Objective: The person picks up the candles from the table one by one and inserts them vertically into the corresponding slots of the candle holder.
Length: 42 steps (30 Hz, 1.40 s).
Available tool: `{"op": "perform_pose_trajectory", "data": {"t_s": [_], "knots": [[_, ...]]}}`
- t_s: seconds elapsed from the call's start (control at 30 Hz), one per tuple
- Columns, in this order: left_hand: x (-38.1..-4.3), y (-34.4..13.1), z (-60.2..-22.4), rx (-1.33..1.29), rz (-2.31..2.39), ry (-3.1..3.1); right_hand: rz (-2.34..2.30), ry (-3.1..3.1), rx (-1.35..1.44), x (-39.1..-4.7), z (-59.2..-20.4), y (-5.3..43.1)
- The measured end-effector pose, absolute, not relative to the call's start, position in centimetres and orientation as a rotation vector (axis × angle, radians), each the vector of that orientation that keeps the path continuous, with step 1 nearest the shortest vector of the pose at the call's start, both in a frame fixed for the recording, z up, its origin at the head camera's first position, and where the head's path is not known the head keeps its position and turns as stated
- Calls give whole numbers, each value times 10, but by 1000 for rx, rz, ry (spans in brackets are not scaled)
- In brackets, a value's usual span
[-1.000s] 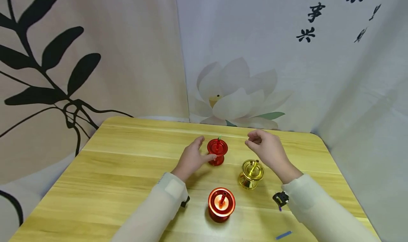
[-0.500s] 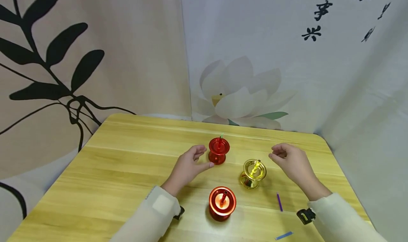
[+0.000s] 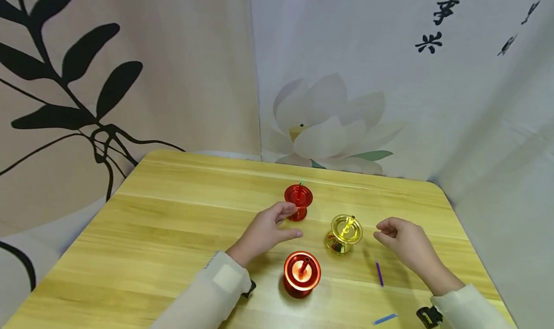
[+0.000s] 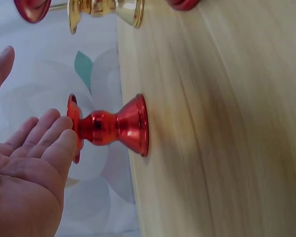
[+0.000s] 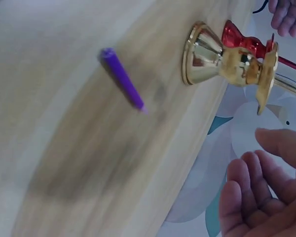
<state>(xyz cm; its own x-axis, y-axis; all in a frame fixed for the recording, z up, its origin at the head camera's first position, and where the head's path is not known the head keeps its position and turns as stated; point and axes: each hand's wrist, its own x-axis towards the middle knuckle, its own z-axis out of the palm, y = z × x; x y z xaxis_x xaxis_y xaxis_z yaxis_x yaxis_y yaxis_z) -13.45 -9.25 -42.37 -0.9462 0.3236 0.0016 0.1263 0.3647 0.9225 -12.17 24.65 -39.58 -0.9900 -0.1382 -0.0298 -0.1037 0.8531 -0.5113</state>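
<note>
The gold candlestick (image 3: 345,237) is seen between the left hand (image 3: 265,232) at nine o'clock, thumb and fingers wide, and the right hand (image 3: 407,246) at three, fingers narrow.

On table (image 3: 195,213): rear holder (image 3: 300,202), front holder (image 3: 301,275); third holder (image 3: 344,235) between, rightward.

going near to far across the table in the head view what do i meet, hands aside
Blue stick → front red stand → gold stand → far red stand. The purple stick is left out: roughly level with the front red stand.
</note>
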Motion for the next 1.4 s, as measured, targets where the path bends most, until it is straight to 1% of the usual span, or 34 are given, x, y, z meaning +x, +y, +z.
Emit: {"op": "perform_pose_trajectory", "data": {"t_s": [0.2, 0.4, 0.77, 1.1, 1.4], "knots": [[-135, -75, -434, 446, 1635, 2380, -710, 2839, -203, -113, -408, 255], [-137, -63, -441, 452, 1547, 2345, -650, 2778, -224, -103, -422, 263], [-149, -46, -444, 550, 1457, 2305, -601, 2747, -293, -93, -445, 264], [-155, -30, -437, 667, 1227, 2390, -605, 2763, -273, -94, -446, 255], [-161, -15, -436, 691, 1096, 2406, -593, 2766, -217, -91, -441, 254]]}}
